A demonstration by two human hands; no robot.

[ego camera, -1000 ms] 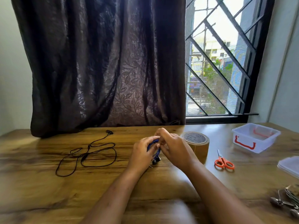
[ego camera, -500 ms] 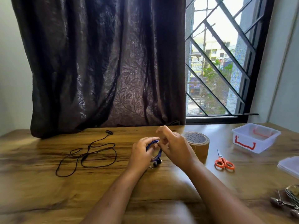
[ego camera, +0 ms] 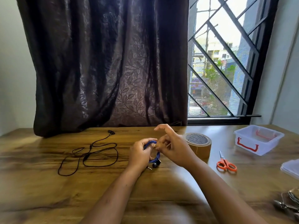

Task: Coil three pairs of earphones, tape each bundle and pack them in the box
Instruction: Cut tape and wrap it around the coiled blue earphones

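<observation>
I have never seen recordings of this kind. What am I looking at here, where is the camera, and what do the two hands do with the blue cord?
There is no machine: a person works with bare hands. One camera, worn on the head, looks forward and down, so the arms reach in from below. The left hand grips a coil of blue earphones; the right hand has its fingers at the coil's top, but whether they pinch the cord I cannot tell. On the table lie black earphones, uncoiled, at the left; at the right a tape roll, scissors, an open box with red handles and a clear lid at the edge. Something metallic at the lower right is cut off.
</observation>
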